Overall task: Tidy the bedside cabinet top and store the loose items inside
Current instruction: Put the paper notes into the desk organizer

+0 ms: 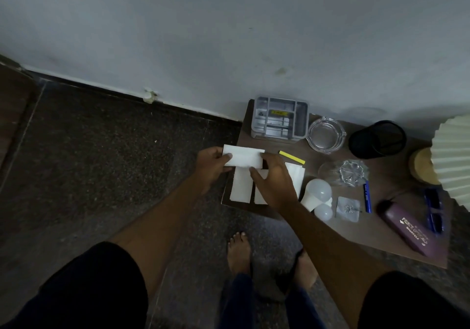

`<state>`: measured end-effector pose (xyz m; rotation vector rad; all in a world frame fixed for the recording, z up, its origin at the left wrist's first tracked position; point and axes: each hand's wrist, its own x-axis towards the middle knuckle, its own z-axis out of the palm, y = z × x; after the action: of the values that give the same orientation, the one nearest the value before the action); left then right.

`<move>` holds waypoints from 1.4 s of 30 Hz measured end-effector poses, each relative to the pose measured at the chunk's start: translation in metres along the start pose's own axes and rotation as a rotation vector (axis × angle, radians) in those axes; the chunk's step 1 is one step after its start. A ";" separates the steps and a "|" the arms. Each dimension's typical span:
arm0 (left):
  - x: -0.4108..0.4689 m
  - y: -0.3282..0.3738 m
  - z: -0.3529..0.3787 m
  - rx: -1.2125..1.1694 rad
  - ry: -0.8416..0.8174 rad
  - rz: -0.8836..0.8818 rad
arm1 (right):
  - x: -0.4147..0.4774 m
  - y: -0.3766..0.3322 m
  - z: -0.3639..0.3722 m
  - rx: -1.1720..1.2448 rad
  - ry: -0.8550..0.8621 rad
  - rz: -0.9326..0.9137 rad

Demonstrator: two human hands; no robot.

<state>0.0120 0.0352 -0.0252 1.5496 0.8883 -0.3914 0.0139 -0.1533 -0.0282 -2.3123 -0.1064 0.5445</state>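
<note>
A brown bedside cabinet top [381,229] fills the right of the view. My left hand [212,167] pinches the left end of a white envelope [244,159] above the cabinet's left edge. My right hand [273,178] holds the envelope's right end, its fingers curled over it. More white envelopes [241,187] lie flat under my hands, partly hidden. A yellow stick [291,157] lies just right of the held envelope. Two white bulbs [318,193] rest beside my right wrist.
At the back stand a grey compartment organiser [279,118], a glass ashtray [326,135] and a black mesh cup [377,139]. A clear glass dish [352,173], blue pen [367,196], foil packet [348,209], maroon spectacle case [409,229], blue glasses [435,210] and pleated lamp [455,150] lie right.
</note>
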 end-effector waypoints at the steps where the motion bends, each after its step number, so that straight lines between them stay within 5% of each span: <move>1: -0.003 0.000 -0.002 -0.024 -0.008 -0.007 | -0.001 -0.001 -0.002 0.045 0.028 0.020; 10: -0.035 0.009 0.004 -0.305 -0.050 -0.062 | -0.005 -0.017 -0.022 0.656 -0.005 0.415; 17: -0.060 0.027 0.037 -0.594 -0.126 -0.090 | -0.007 -0.044 -0.044 0.943 0.081 0.376; 21: -0.070 0.042 0.050 -0.425 -0.132 -0.035 | 0.000 -0.050 -0.066 0.785 0.105 0.277; 27: -0.058 0.095 0.054 0.061 -0.119 0.365 | 0.028 -0.051 -0.117 0.355 0.007 -0.014; 42: -0.012 0.174 0.071 0.347 -0.014 0.579 | 0.090 -0.061 -0.160 -0.005 0.207 -0.189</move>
<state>0.1471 -0.0287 0.0887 2.0337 0.3349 -0.1369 0.1668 -0.1938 0.0835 -2.3177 -0.2246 0.2086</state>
